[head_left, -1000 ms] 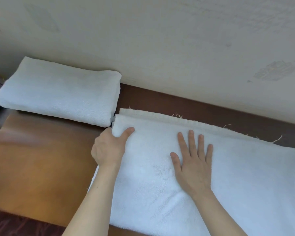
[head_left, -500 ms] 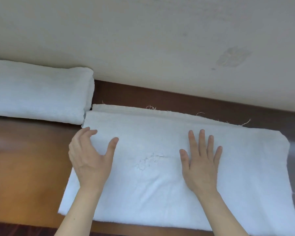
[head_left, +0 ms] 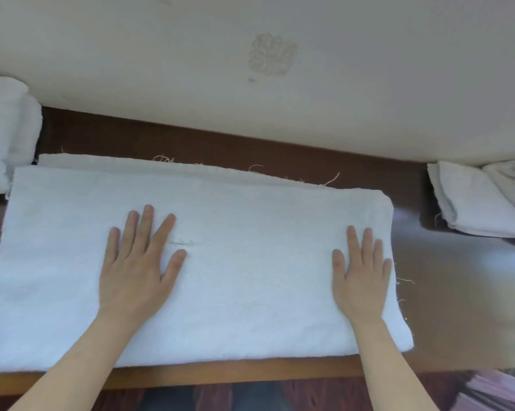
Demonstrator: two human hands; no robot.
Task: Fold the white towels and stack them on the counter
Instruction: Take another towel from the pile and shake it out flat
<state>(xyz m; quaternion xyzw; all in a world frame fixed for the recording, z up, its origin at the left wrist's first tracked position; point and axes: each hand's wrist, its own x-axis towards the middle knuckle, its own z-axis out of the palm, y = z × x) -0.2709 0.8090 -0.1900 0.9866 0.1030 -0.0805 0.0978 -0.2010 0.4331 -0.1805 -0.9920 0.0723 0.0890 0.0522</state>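
Your left hand [head_left: 134, 268] is pressing flat on the half-folded white towel [head_left: 250, 277], fingers straight and slightly spread, gripping nothing; your right hand [head_left: 360, 277] is doing the same near the towel's right end, fingers close together. The towel is lying across the desk [head_left: 458, 292] before you, between a folded towel [head_left: 4, 134] at far left and a looser pile of white towels [head_left: 472, 203] at far right. Trouble is waiting at the far edge: the upper layer is sitting short of the lower one, whose frayed hem [head_left: 161, 160] is showing beyond it, so a further fold is likely carrying that offset into a crooked bundle. The desk top is looking glossy and slick, so a hard sideways sweep is risking sliding the whole cloth toward the front lip. The terry is looking thick, soft and limp, with loose threads [head_left: 330, 179] trailing off the hem, ready to snag a finger.
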